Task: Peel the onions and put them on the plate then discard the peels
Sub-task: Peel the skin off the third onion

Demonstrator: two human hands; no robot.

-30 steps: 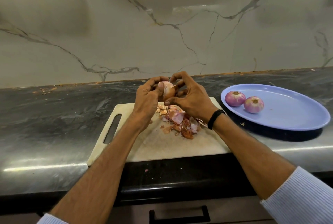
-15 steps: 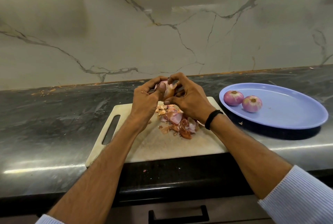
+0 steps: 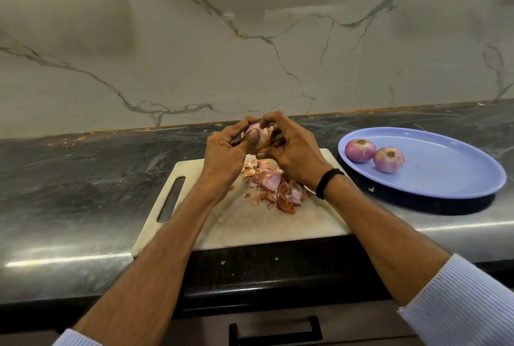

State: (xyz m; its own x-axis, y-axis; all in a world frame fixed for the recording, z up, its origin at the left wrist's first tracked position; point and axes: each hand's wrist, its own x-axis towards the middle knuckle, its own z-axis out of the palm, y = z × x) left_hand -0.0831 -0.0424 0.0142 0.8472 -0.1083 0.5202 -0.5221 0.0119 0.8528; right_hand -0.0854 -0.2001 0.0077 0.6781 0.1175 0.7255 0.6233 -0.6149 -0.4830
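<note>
Both hands hold one pink onion (image 3: 261,135) above the far edge of the white cutting board (image 3: 250,223). My left hand (image 3: 226,151) cups it from the left with the thumb pressed on its front. My right hand (image 3: 292,148) pinches its skin from the right and top. Much of the onion is hidden by fingers. A pile of brown and pink peels (image 3: 274,185) lies on the board just below the hands. Two peeled onions (image 3: 360,150) (image 3: 388,158) rest side by side on the left part of the blue oval plate (image 3: 445,179).
The board has a handle slot (image 3: 171,199) at its left and sits at the front edge of a dark stone counter (image 3: 83,192). A marble wall (image 3: 250,39) rises behind. A drawer handle (image 3: 275,331) shows below the counter. Small peel scraps lie near the plate's left rim.
The fingers of both hands have shifted on the onion, with the left thumb now over its front and the right fingertips at its top. Plate, board and peel pile are unchanged.
</note>
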